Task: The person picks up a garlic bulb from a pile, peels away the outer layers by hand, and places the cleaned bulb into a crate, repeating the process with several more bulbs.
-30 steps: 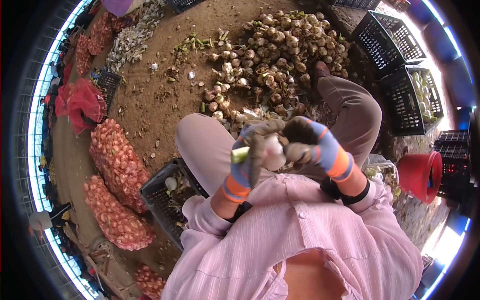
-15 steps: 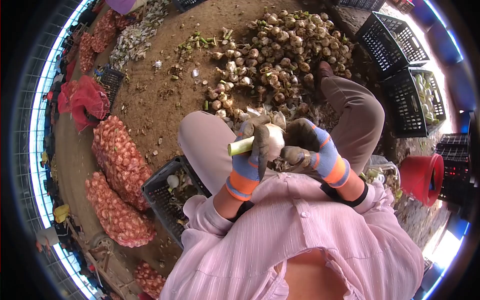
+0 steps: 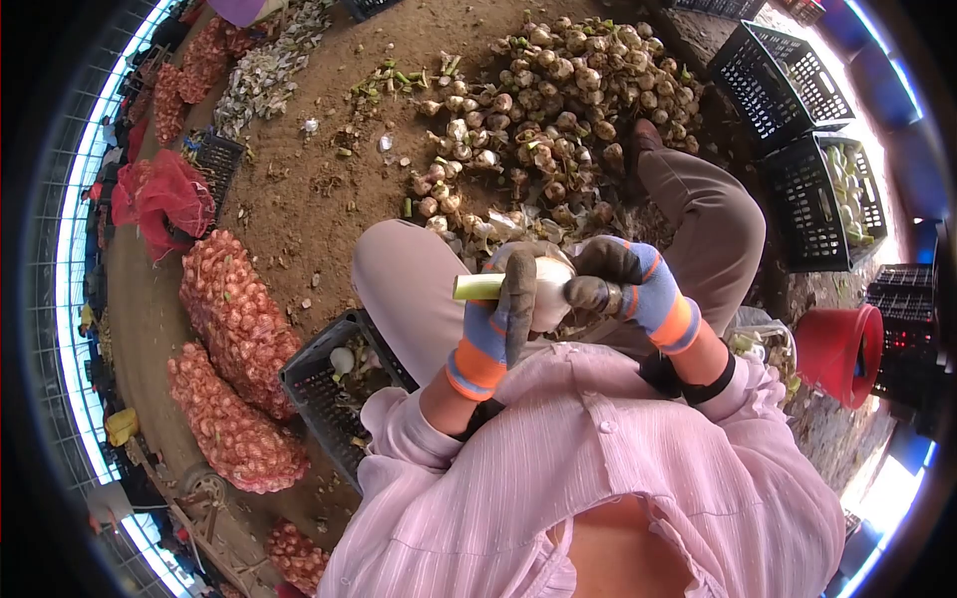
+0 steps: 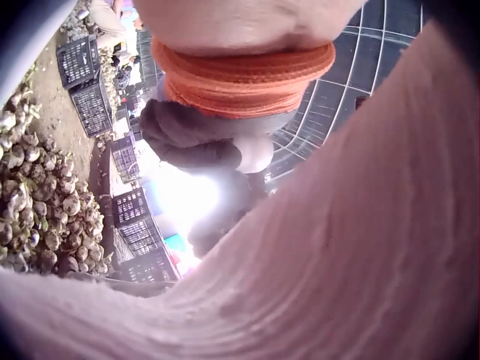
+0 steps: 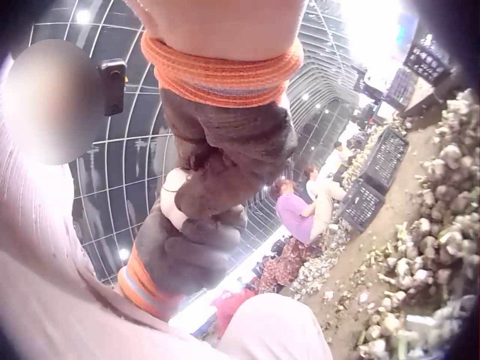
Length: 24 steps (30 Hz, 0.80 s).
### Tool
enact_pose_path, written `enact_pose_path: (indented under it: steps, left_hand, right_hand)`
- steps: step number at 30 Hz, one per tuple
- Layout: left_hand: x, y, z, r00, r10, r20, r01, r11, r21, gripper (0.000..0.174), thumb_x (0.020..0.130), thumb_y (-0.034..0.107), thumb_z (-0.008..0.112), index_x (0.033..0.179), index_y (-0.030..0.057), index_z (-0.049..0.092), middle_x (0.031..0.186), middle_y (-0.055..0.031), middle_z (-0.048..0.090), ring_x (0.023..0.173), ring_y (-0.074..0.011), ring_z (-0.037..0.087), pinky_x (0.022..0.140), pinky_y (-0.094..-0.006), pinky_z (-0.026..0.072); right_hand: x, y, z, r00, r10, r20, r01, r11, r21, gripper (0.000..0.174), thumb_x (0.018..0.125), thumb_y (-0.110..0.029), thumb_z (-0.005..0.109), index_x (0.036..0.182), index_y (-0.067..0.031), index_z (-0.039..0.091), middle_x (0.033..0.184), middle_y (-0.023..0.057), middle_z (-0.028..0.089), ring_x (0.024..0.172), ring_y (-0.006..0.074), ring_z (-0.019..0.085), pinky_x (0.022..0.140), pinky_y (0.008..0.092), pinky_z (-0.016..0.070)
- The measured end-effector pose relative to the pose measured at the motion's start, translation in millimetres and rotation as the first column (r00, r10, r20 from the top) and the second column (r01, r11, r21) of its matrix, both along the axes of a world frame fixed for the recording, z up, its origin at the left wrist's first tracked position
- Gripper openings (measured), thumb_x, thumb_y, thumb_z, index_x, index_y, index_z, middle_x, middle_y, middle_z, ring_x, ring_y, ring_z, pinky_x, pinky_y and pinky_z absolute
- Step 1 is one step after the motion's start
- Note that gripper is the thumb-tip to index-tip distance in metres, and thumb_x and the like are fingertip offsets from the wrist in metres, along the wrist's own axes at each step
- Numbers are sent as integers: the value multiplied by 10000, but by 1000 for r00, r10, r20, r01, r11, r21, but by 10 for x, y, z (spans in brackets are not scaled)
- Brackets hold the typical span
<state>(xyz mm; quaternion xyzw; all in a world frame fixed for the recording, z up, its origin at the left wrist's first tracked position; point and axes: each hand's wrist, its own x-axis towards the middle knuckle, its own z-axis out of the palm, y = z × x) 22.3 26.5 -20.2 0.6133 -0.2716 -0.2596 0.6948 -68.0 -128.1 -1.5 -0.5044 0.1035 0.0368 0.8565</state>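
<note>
A white garlic bulb (image 3: 551,294) with a cut green stem (image 3: 479,287) is held over the lap, its stem pointing left. My left hand (image 3: 508,304), in a dark-palmed blue and orange glove, grips the bulb with the thumb lying across the stem's base. On the bulb's other side, my gloved right hand (image 3: 623,279) has its fingers curled, thumb and fingertips against the skin. In the right wrist view the pale bulb (image 5: 174,196) shows between both gloves. From the left wrist, a white part of the bulb (image 4: 253,152) peeks past the dark glove fingers.
A heap of garlic bulbs (image 3: 588,85) lies on the dirt floor ahead. By the left knee stands a black crate (image 3: 329,409), beside full red mesh sacks (image 3: 234,324). To the right are black crates (image 3: 797,204) and a red bucket (image 3: 837,354).
The bulb has turned, and its stem shows longer and nearly level now. Half a second ago the right hand stood slightly off; it has since come in against the bulb.
</note>
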Motion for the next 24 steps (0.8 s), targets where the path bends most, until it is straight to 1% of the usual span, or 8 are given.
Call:
enact_pose_path:
  steps: [4, 7, 8, 10, 14, 19, 22, 24]
  left_hand:
    - [9, 8, 124, 948, -123, -293, 89, 988, -128, 375, 962, 336, 397, 1026, -2, 545, 930, -78, 589, 794, -126, 547, 709, -232, 451]
    - [44, 1, 175, 976, -45, -215, 55, 998, 40, 374, 948, 333, 438, 1032, -16, 545, 903, -78, 593, 781, -130, 547, 703, -234, 453]
    - [34, -16, 150, 997, 14, -72, -10, 999, 53, 371, 942, 330, 454, 1034, -18, 544, 906, -78, 592, 777, -132, 547, 698, -235, 454]
    - [-10, -56, 45, 968, 126, 218, -140, 989, 51, 369, 930, 326, 486, 1038, -23, 541, 913, -78, 591, 770, -136, 547, 687, -238, 455]
    - [-37, 9, 75, 951, -58, -305, 32, 996, -88, 311, 917, 254, 525, 1072, -15, 535, 1034, -85, 576, 818, -141, 571, 718, -259, 479]
    - [34, 152, -177, 882, -211, -421, 103, 959, -265, 301, 931, 180, 493, 1157, -19, 499, 1041, -104, 596, 909, -158, 592, 771, -279, 494]
    - [-16, 66, -101, 949, -55, 311, -12, 978, 210, 338, 944, 190, 464, 1208, -20, 472, 1012, -105, 607, 944, -168, 582, 783, -284, 493]
    - [-23, 0, 26, 994, -84, -67, 88, 994, 66, 360, 945, 204, 461, 1225, -22, 458, 1023, -107, 603, 970, -175, 575, 788, -286, 492]
  right_hand:
    - [-22, -91, -102, 1000, 17, -24, -13, 989, 146, 217, 799, -125, 682, 940, 11, 588, 855, 49, 636, 789, 88, 585, 691, 236, 486]
    - [-17, 30, -83, 988, -83, 132, 71, 993, 98, 296, 770, -157, 705, 979, 11, 578, 941, 51, 620, 858, 97, 569, 756, 264, 479]
    - [-56, 69, -2, 996, -54, 66, 65, 980, -187, 299, 759, -179, 719, 963, -4, 587, 849, 44, 630, 789, 100, 580, 699, 272, 479]
    - [-45, 72, 108, 994, 54, 91, 50, 513, -857, 248, 761, -157, 708, 933, -19, 595, 750, 52, 616, 694, 110, 577, 632, 275, 466]
    - [-26, -97, 26, 977, 131, 166, 2, 779, -627, 132, 797, -103, 660, 876, -19, 596, 703, 43, 603, 638, 111, 561, 593, 267, 456]
    - [-41, -112, -32, 988, -153, -13, 151, 985, -77, 255, 861, -161, 610, 1027, 15, 530, 826, 46, 594, 692, 97, 557, 623, 242, 471]
    - [-72, -15, 9, 997, -78, 6, 78, 997, -26, 391, 842, -233, 648, 1107, 7, 488, 866, 42, 587, 689, 100, 562, 616, 244, 476]
    - [-30, 129, 84, 997, -77, -10, 77, 996, 41, 377, 838, -223, 653, 1100, 0, 498, 858, 28, 582, 676, 92, 557, 598, 242, 474]
